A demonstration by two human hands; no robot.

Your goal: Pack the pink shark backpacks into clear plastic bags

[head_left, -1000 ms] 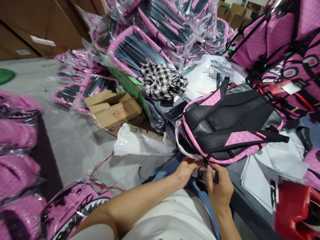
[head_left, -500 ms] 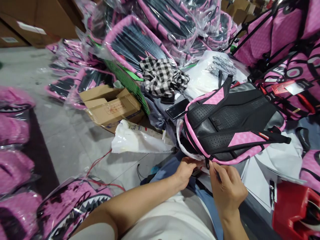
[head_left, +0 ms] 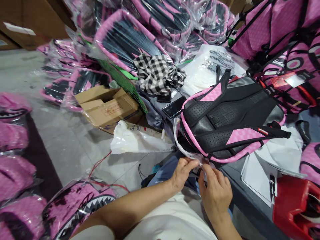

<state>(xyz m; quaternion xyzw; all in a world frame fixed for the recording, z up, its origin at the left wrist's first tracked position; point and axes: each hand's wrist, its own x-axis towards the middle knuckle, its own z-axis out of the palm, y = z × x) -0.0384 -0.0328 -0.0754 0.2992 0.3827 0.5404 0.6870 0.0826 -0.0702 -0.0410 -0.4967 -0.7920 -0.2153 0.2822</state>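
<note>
A black and pink backpack (head_left: 232,116) lies with its padded back and shoulder straps facing up. Along its left edge curls a strip of whitish see-through plastic (head_left: 178,138), which runs down to my fingers at the near edge of the bag. My left hand (head_left: 183,173) is closed, thumb and fingers pinching the plastic. Right beside it, my right hand (head_left: 217,191) is also closed, its fingertips on the lower end of the same plastic. Something small and dark shows between the hands; I cannot make out what.
Left of the backpack lie a black phone (head_left: 174,107) and a checkered cloth (head_left: 156,75). An open cardboard box (head_left: 110,108) and a white plastic bag (head_left: 140,138) are farther left. Wrapped pink bags (head_left: 130,40) pile up behind. White sheets (head_left: 257,176) and a red holder (head_left: 287,200) sit at right.
My right hand has moved left, from a dark piece at the backpack's near edge to the plastic by my left hand. The view has shifted slightly.
</note>
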